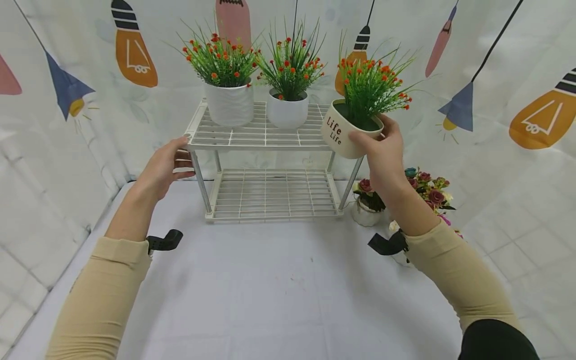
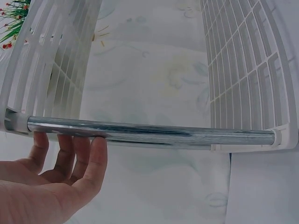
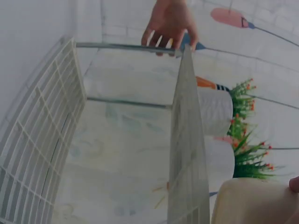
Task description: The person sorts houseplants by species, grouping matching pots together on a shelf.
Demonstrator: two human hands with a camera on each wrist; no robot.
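A two-tier white wire rack [image 1: 261, 148] stands at the back of the table. My left hand [image 1: 158, 167] is at its upper left corner, fingertips resting against the metal post [image 2: 154, 134], thumb by the top tier's edge. My right hand [image 1: 388, 152] grips a cream flowerpot [image 1: 338, 134] lettered "Life", thumb on the near side and fingers behind the rim. Tilted to the left, this pot holds grass with orange flowers and overlaps the top tier's right end. A textured white flowerpot [image 1: 230, 105] and a smaller smooth one [image 1: 287, 111] sit upright on that tier.
At the right, partly behind my right arm, a small white pot [image 1: 365, 214] with dark red flowers stands near more coloured flowers [image 1: 434, 192]. The rack's bare lower tier [image 1: 274, 195] sits low over the white tablecloth [image 1: 270, 290]. A patterned curtain [image 1: 153, 115] hangs behind.
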